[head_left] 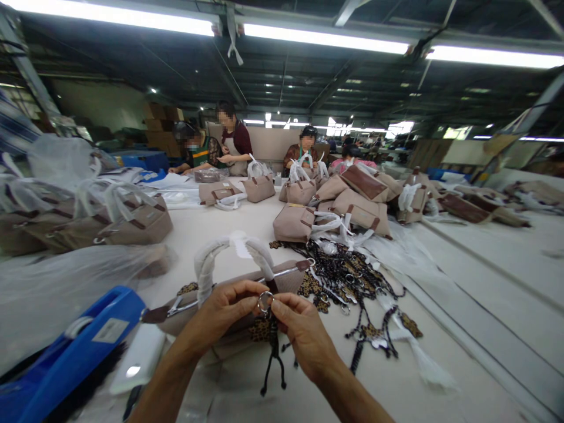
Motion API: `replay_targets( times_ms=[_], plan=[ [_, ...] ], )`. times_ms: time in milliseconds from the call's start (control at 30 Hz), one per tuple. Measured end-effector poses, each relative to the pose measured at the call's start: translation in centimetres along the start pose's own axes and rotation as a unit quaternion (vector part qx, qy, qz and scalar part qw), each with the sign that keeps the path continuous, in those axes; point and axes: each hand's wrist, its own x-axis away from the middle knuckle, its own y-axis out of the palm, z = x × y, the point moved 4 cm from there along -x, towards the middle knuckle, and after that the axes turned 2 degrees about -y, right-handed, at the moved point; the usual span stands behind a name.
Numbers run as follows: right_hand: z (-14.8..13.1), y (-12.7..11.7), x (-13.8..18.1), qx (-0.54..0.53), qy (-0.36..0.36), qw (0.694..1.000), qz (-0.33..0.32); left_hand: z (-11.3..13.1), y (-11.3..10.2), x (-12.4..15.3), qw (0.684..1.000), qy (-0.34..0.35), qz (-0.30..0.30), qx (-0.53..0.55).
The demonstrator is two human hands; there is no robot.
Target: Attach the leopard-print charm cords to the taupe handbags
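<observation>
Between my two hands is a metal key ring (pixel 265 302), pinched from both sides. My left hand (pixel 233 305) grips its left edge with thumb and forefinger, and my right hand (pixel 295 323) its right edge. From the ring hangs a charm of black braided cord (pixel 274 341) with knotted ends and a leopard-print piece (pixel 261 330). Right behind the hands stands a beige handbag (pixel 242 276) with a zip along its top and handles (pixel 211 258) wrapped in white. Part of the bag's front is hidden by my hands.
Several similar charms lie in a tangled pile (pixel 352 276) to the right. Beyond it are heaped handbags (pixel 361 208); more bags (pixel 132 220) stand at left. A blue brush (pixel 88 352) and a white box-like object (pixel 138 358) lie front left. Several people sit or stand across the table.
</observation>
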Motion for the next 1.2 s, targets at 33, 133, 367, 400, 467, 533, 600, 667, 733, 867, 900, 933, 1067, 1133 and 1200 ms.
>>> replay_targets(
  times_ms=[33,133,367,400,467,533,600,667,733,867,900,933,1067,1133,1200],
  plan=[
    [0.0,0.0,0.0,0.0,0.0,1.0,0.004,-0.1,0.0,0.0,1.0,0.002,0.001,0.004],
    [0.1,-0.4,0.0,0.002,-0.003,0.999,0.032,-0.5,-0.3,-0.2,1.0,0.002,0.026,0.011],
    [0.3,-1.2,-0.2,-0.04,0.006,0.997,0.068,-0.2,-0.6,-1.2,0.988,0.019,0.112,-0.101],
    [0.3,-1.2,-0.2,-0.053,0.011,0.996,0.069,0.1,-0.4,-1.4,0.986,0.015,0.109,-0.124],
    [0.3,-1.2,-0.3,-0.077,0.023,0.994,0.069,0.6,-0.1,-1.6,0.982,0.009,0.098,-0.162],
    [0.2,-1.1,-0.3,-0.102,0.033,0.992,0.066,1.0,0.2,-1.7,0.978,0.013,0.09,-0.187],
    [0.2,-1.1,-0.3,-0.125,0.043,0.989,0.062,1.0,0.2,-1.9,0.975,0.011,0.098,-0.198],
    [0.2,-1.1,-0.3,-0.138,0.053,0.987,0.06,0.5,-0.1,-2.0,0.975,0.007,0.114,-0.192],
    [0.3,-1.1,-0.4,-0.141,0.055,0.987,0.058,0.0,-0.2,-2.2,0.975,-0.001,0.125,-0.185],
    [0.4,-1.2,-0.6,-0.125,0.043,0.989,0.066,-0.3,-0.4,-2.4,0.975,-0.024,0.141,-0.171],
    [0.4,-1.3,-0.7,-0.113,0.038,0.99,0.073,-0.1,-0.3,-2.5,0.974,-0.026,0.143,-0.174],
    [0.3,-1.5,-0.8,-0.097,0.03,0.991,0.083,0.1,-0.2,-2.6,0.973,-0.024,0.139,-0.181],
    [-0.4,-2.4,-1.4,-0.001,-0.011,0.989,0.15,1.1,0.3,-3.4,0.969,0.0,0.101,-0.225],
    [-0.6,-2.8,-1.9,0.036,-0.02,0.984,0.175,1.2,0.2,-3.8,0.968,0.001,0.106,-0.229],
    [-0.7,-3.0,-2.6,0.046,-0.026,0.982,0.181,1.0,0.2,-4.3,0.974,-0.004,0.102,-0.203]
  ],
)
